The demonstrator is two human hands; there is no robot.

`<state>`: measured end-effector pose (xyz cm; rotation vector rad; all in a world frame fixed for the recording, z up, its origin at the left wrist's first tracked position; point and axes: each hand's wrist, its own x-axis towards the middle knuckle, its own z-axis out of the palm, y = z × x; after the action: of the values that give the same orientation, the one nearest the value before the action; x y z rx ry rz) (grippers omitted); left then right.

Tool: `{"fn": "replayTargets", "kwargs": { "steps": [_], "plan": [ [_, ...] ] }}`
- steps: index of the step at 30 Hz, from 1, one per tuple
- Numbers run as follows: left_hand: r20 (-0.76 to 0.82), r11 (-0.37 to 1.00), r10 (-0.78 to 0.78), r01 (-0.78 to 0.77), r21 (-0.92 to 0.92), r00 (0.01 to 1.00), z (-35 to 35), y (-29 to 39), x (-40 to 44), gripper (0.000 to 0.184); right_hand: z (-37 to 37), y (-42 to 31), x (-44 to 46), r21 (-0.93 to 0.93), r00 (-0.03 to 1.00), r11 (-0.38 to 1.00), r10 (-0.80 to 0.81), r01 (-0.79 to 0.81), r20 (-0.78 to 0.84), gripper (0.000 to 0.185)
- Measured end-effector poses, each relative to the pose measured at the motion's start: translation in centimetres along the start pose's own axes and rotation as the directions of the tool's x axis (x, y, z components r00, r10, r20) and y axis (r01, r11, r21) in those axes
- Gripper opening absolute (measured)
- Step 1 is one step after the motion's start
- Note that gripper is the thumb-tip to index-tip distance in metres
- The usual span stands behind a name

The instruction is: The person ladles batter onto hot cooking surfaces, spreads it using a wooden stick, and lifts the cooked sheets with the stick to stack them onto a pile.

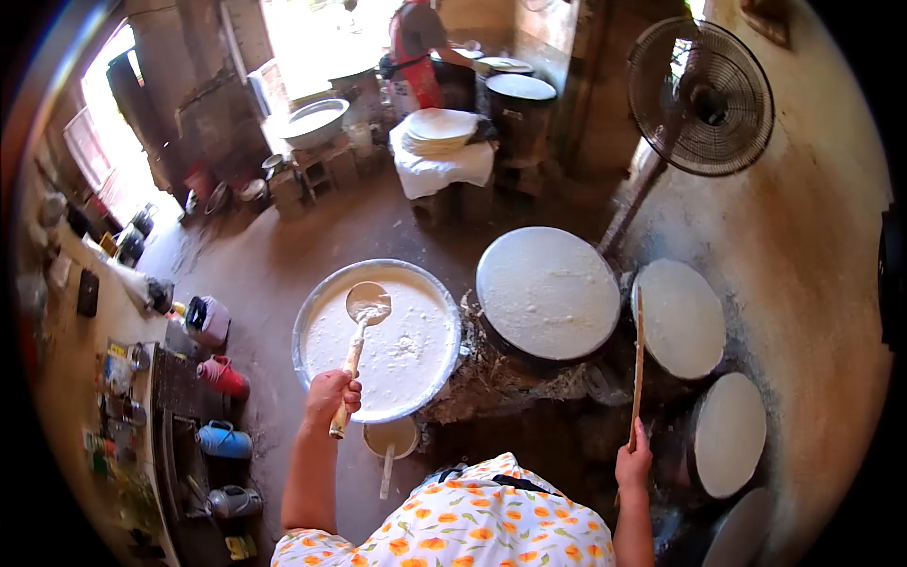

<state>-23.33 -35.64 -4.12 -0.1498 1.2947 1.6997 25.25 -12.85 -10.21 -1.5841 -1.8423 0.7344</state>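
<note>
My left hand (333, 395) is closed round the pale handle of a ladle (368, 304). The ladle's round bowl hangs over a wide metal basin (300, 352) of white batter (406, 326). In my right hand (634, 458) is a long thin wooden stick (640, 369), held upright with its tip against the edge of a round griddle (678, 319) covered in a white layer. Left of that griddle, a larger round griddle (548, 293) also carries a white, bubbly layer. A third white-covered griddle (730, 435) stands nearest my right hand.
A standing fan (701, 97) rises behind the griddles. At the back, a person in a red apron (416, 57) works by more griddles, near a cloth-covered stand (444, 170) with stacked flat rounds. Thermoses and jugs (224, 439) line the left. A small bucket (391, 437) sits below the basin.
</note>
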Motion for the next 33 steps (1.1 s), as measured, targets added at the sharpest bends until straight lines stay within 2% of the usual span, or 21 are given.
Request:
{"fn": "replayTargets", "kwargs": {
  "steps": [1,2,3,5,7,9,11,13,14,16,18,19,21,23,25,27,31,32,33],
  "plan": [
    [0.019,1.0,-0.02,0.019,0.02,1.0,1.3,0.2,0.2,0.013,-0.3,-0.5,-0.5,-0.026,1.0,0.999,0.023,-0.023,0.016,0.056],
    [0.052,0.998,-0.022,0.019,0.058,0.998,3.0,0.5,-0.1,0.014,-0.1,0.3,-0.7,-0.036,0.996,0.996,-0.087,0.086,-0.024,0.057],
    [0.089,0.995,-0.03,0.021,0.1,0.996,4.6,0.8,-0.3,0.014,0.0,0.9,-1.3,-0.092,0.991,0.989,-0.124,0.119,-0.052,0.057],
    [0.152,0.98,-0.077,0.047,0.192,0.985,8.5,1.1,-0.3,0.016,-0.4,1.0,-2.5,-0.118,0.997,0.991,-0.062,0.055,-0.052,0.056],
    [0.265,0.942,-0.088,-0.007,0.337,0.96,13.2,1.3,-0.6,0.017,-0.5,0.6,-4.3,-0.117,0.979,0.986,-0.137,0.12,-0.149,0.059],
    [0.357,0.899,-0.171,-0.002,0.437,0.918,17.5,0.7,0.0,0.019,-1.2,0.2,-6.3,-0.185,0.971,0.976,-0.151,0.116,-0.187,0.061],
    [0.447,0.852,-0.254,-0.02,0.523,0.858,22.3,-0.7,-0.4,0.015,-2.6,-1.0,-8.6,-0.237,0.971,0.971,-0.092,0.038,-0.221,0.065],
    [0.52,0.781,-0.328,-0.084,0.619,0.789,26.6,-3.0,-0.6,0.011,-4.0,-1.4,-10.7,-0.34,0.959,0.94,-0.104,0.008,-0.263,0.065],
    [0.543,0.75,-0.365,-0.106,0.653,0.756,29.1,-4.4,-1.5,0.013,-4.9,-1.1,-11.5,-0.306,0.946,0.952,-0.124,0.028,-0.3,0.063],
    [0.586,0.696,-0.439,-0.154,0.701,0.681,33.4,-7.8,-3.5,0.014,-7.0,-0.6,-13.4,-0.294,0.942,0.955,-0.058,-0.044,-0.331,0.058],
    [0.685,0.661,-0.482,-0.286,0.694,0.547,37.0,-11.8,-6.0,0.017,-8.9,1.0,-15.6,-0.301,0.918,0.944,0.004,-0.134,-0.396,0.057],
    [0.695,0.647,-0.515,-0.305,0.699,0.501,38.7,-14.0,-7.5,0.017,-10.0,2.1,-16.8,-0.309,0.911,0.936,0.029,-0.169,-0.412,0.057],
    [0.787,0.632,-0.506,-0.469,0.617,0.353,41.8,-18.5,-10.9,0.02,-12.3,4.4,-18.7,-0.308,0.881,0.918,0.085,-0.251,-0.466,0.057],
    [0.802,0.609,-0.537,-0.539,0.583,0.261,44.8,-23.3,-15.2,0.018,-15.2,7.3,-20.4,-0.308,0.827,0.902,0.088,-0.303,-0.556,0.059],
    [0.818,0.632,-0.554,-0.56,0.535,0.156,47.2,-28.6,-19.3,0.017,-18.1,10.5,-22.6,-0.262,0.77,0.87,0.186,-0.417,-0.61,0.059],
    [0.822,0.632,-0.562,-0.597,0.494,0.085,49.0,-34.0,-23.7,0.017,-20.8,13.0,-24.8,-0.244,0.68,0.848,0.172,-0.47,-0.712,0.06],
    [0.764,0.631,-0.644,-0.545,0.553,0.029,51.0,-44.6,-30.5,0.015,-25.8,16.2,-29.0,-0.172,0.569,0.757,0.299,-0.63,-0.766,0.064],
    [0.754,0.627,-0.657,-0.557,0.544,-0.003,51.3,-46.9,-31.8,0.014,-26.1,17.2,-30.2,-0.104,0.527,0.721,0.393,-0.686,-0.754,0.067],
    [0.739,0.629,-0.672,-0.563,0.536,-0.048,51.5,-49.4,-32.4,0.013,-26.3,18.1,-31.1,-0.085,0.505,0.711,0.404,-0.698,-0.763,0.067]
  ]
}}
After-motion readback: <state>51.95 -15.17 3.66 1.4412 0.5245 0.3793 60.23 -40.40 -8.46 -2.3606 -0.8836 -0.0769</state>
